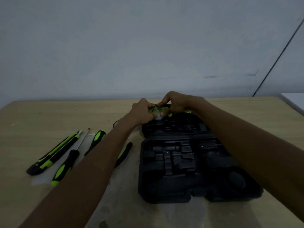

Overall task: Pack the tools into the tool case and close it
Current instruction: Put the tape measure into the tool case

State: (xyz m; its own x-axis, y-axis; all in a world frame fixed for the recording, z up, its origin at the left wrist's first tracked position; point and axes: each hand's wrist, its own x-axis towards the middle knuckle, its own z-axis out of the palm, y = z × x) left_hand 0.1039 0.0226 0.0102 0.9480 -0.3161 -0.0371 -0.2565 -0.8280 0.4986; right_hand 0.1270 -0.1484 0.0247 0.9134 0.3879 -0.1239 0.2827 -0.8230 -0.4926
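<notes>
A black tool case point(184, 162) lies open flat on the wooden table, its moulded slots showing. At the case's far edge, my left hand point(141, 112) and my right hand point(177, 102) both grip a round green-and-black tape measure point(157, 111). A green-black utility knife point(54, 153) and two green-handled screwdrivers point(67, 163) point(96, 140) lie on the table left of the case. Another green-black tool point(124, 153) lies partly hidden behind my left forearm. A green tool part point(187, 111) peeks out beneath my right wrist.
The wooden table point(49, 116) runs back to a plain grey wall. A white object point(294, 101) sits at the table's far right corner. A dark cable point(279, 55) runs diagonally down the wall on the right.
</notes>
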